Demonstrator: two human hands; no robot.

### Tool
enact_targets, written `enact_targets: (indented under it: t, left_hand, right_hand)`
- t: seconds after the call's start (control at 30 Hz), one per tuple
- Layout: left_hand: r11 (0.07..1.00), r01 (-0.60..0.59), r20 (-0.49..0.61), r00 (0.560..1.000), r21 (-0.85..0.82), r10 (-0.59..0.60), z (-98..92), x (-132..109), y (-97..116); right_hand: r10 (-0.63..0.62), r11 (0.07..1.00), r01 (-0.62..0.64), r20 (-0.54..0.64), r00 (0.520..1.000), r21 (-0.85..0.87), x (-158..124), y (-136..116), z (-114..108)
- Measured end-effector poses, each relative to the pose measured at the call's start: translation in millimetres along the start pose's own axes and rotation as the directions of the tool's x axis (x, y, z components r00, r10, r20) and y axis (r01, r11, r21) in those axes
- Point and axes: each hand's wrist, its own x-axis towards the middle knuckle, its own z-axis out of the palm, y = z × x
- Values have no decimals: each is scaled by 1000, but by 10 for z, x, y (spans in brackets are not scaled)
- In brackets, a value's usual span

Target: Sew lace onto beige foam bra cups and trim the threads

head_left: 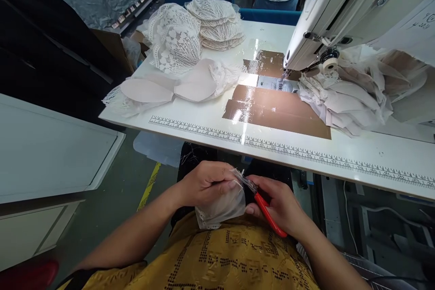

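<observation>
Over my lap, below the table's front edge, my left hand (205, 183) is closed on a small white lace-edged fabric cup (220, 208). My right hand (280, 204) is closed round red-handled thread snips (268, 213), whose metal tips meet the top edge of the cup near my left fingers. Loose threads stick up where the snips touch the fabric.
A white sewing machine (340, 4) stands on the white table (204, 120) with a printed ruler along its front edge. Stacks of lace cups (217, 22) lie at the back left, flat padded pieces (159, 88) at the left, and a fabric heap (343, 99) under the machine. Someone stands behind the table.
</observation>
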Motion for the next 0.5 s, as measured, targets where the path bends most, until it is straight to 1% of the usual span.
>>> enact_targets:
  t: [0.3,0.5]
  left_hand:
    - [999,-18,-2,1000,45,19,22,9,14]
    - [997,-1,18,1000,77,0,43,10,34]
  right_hand:
    - [-23,1000,23,-4,1000,14,-28,46,23]
    - [-17,1000,17,-34,999,-20,-80,150,54]
